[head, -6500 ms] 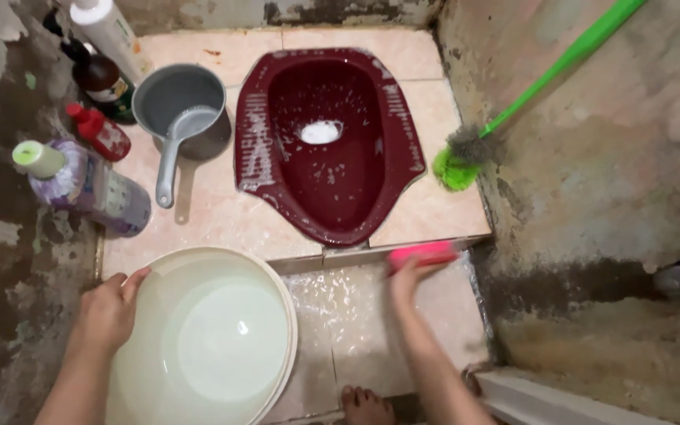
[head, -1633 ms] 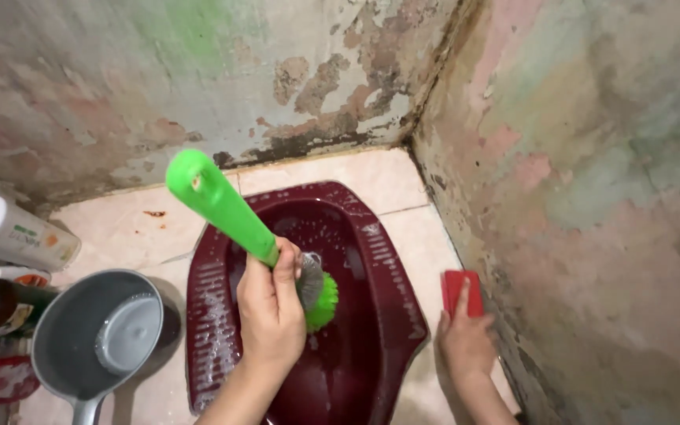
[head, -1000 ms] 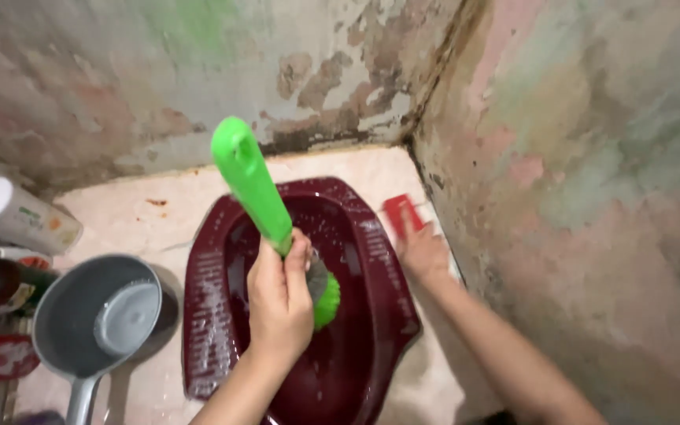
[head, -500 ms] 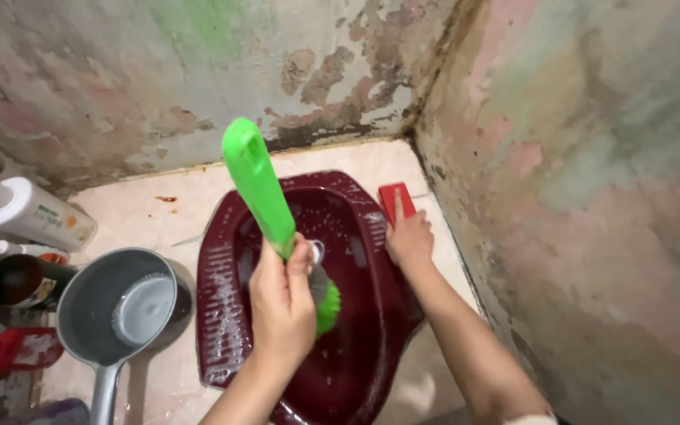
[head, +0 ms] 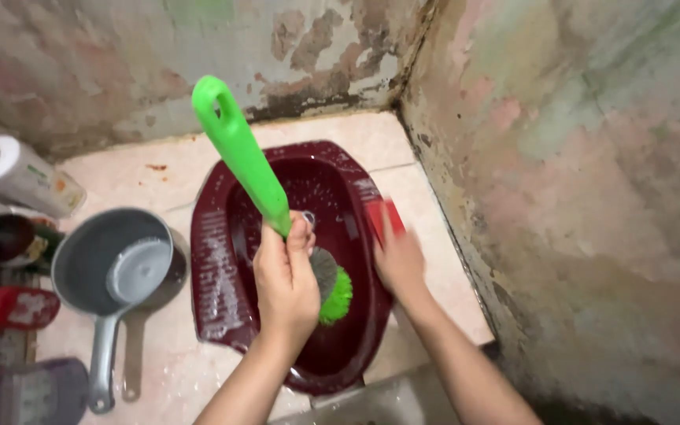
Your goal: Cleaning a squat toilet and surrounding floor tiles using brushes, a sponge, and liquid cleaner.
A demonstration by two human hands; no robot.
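Green brush in the maroon pan, red scrubber moved down its right rim.

Your left hand [head: 286, 277] has its fingers wrapped tight around the green toilet brush [head: 255, 182], handle tilted up toward the back wall, bristle head down inside the maroon squat toilet [head: 230, 260]. Your right hand [head: 400, 260] has slid nearer to you along the right rim since half a second ago, fingers flat together, pressing the red scrubber [head: 382, 217] on it; so the rim scrubbing seems to advance. The pan looks wet and foamy on the left footrest. A grey water dipper [head: 112, 271] stands just beside it.
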